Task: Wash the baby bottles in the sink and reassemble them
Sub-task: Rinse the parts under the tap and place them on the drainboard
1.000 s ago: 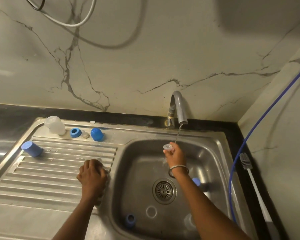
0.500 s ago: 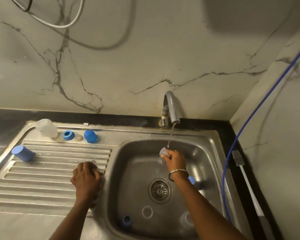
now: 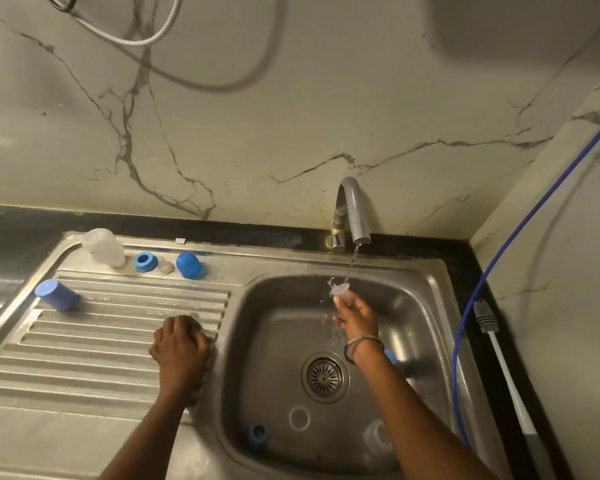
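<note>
My right hand [image 3: 355, 315] holds a small clear bottle part [image 3: 340, 291] under the thin stream from the tap [image 3: 352, 216], over the steel sink [image 3: 426, 306]. My left hand [image 3: 181, 348] rests curled on the drainboard's edge beside the basin; whether it holds anything is hidden. On the drainboard lie a clear bottle [image 3: 103, 247], a blue ring [image 3: 145, 262], a clear teat [image 3: 166, 267], a blue cap [image 3: 189, 265] and another blue cap [image 3: 58, 294]. In the basin lie a blue ring [image 3: 257, 436], a clear ring [image 3: 299, 418] and a clear bottle [image 3: 378, 436].
A bottle brush [image 3: 492, 341] with a white handle lies on the black counter right of the sink. A blue hose [image 3: 499, 251] runs down the right wall. Another blue piece [image 3: 391, 356] shows behind my right wrist. The drain [image 3: 324, 376] sits mid-basin.
My right hand has turned the clear part under the stream; water now splashes off it. My left hand has stayed on the drainboard edge.
</note>
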The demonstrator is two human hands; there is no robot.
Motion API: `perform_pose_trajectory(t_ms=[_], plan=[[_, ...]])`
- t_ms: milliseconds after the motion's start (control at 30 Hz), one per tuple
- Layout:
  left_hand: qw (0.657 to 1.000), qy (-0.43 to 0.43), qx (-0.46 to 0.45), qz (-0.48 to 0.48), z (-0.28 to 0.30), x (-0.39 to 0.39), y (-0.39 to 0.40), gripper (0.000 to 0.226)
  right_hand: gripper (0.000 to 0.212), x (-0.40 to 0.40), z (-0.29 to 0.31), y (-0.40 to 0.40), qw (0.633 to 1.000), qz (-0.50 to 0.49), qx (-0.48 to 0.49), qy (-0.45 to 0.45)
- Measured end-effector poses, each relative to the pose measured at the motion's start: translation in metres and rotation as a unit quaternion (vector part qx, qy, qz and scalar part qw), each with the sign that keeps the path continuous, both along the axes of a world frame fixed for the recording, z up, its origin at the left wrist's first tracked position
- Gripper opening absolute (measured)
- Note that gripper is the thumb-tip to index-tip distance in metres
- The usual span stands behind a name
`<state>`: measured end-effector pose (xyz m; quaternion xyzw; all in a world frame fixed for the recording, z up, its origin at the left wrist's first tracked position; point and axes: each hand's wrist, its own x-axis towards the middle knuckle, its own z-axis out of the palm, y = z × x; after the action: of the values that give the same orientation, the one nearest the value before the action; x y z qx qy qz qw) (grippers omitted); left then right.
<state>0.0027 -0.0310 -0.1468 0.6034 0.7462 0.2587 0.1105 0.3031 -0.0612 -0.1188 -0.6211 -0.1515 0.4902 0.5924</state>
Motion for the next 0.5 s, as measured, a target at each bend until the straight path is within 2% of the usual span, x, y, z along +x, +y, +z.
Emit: perform_pose_trajectory(t_ms=[100, 167, 267, 400, 500], plan=[[1.000, -0.004, 0.001, 0.003, 0.000, 0.001, 0.000, 0.015, 0.026, 0.002, -0.003, -0.004, 1.000, 0.006, -0.019, -0.021], [1.000, -0.005, 0.003, 0.003, 0.000, 0.001, 0.000, 0.015, 0.022, 0.001, -0.007, -0.010, 0.999, 0.006, -0.041, 0.005], [1.000, -0.001, 0.001, 0.003, 0.001, 0.001, 0.000, 0.014, 0.028, -0.002, -0.016, -0.022, 0.993, 0.047, -0.091, 0.051], [1.000, 0.000, 0.001, 0.000, 0.003, 0.001, -0.001, 0.012, 0.033, -0.003, -0.024, -0.031, 0.967, 0.036, -0.174, 0.182], [1.000, -0.001, 0.002, 0.002, 0.004, 0.001, -0.001, 0.012, 0.033, -0.005, -0.029, -0.033, 0.947, 0.051, -0.194, 0.252]])
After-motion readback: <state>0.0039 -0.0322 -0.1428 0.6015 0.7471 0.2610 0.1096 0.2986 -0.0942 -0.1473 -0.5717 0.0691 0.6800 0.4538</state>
